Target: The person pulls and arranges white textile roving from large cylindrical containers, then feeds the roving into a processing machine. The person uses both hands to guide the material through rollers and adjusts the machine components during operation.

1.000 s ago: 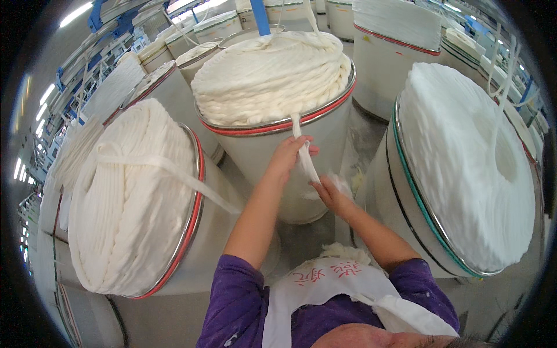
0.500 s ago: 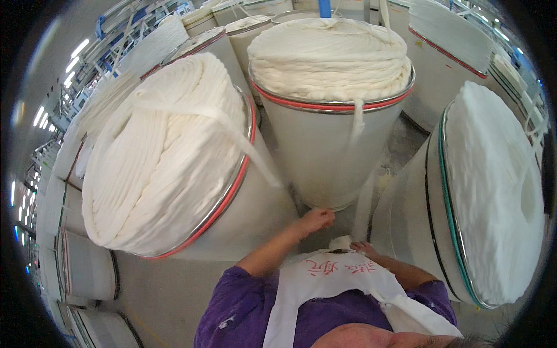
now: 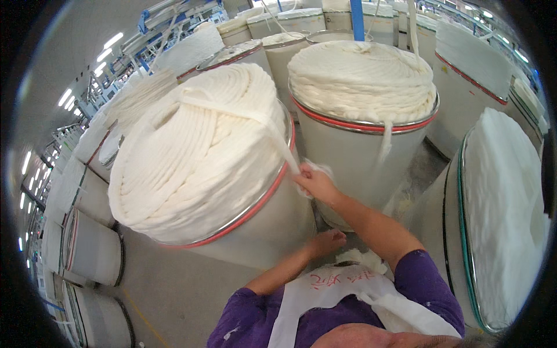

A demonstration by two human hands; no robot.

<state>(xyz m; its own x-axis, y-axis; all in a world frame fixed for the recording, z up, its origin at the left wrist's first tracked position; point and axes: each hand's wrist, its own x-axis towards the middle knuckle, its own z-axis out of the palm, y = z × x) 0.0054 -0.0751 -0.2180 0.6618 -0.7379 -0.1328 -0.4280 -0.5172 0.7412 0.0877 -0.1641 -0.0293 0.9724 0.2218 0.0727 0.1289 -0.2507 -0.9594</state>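
A thick coil of white cotton sliver (image 3: 191, 151) bulges over the rim of the left can (image 3: 249, 226), which has a red band. Its loose sliver end (image 3: 270, 124) hangs over the rim to my right hand (image 3: 313, 181), whose fingers are closed on it. White fluff shows around those fingers. Lower down, just above my apron's top (image 3: 342, 278), my left hand (image 3: 326, 242) is curled closed and slightly blurred; what it holds, if anything, is hidden. White fluff (image 3: 365, 259) bunches at the apron beside it.
A second red-banded can (image 3: 354, 151) with coiled sliver stands ahead, a short tail (image 3: 386, 139) hanging down its front. A green-banded can (image 3: 464, 232) is close on my right. More cans (image 3: 96, 249) line the left, and a blue post (image 3: 357, 20) rises behind.
My right hand has moved from the apron up and forward to the left can's hanging sliver end and gripped it. My left hand stays low near the apron. The view has shifted slightly.
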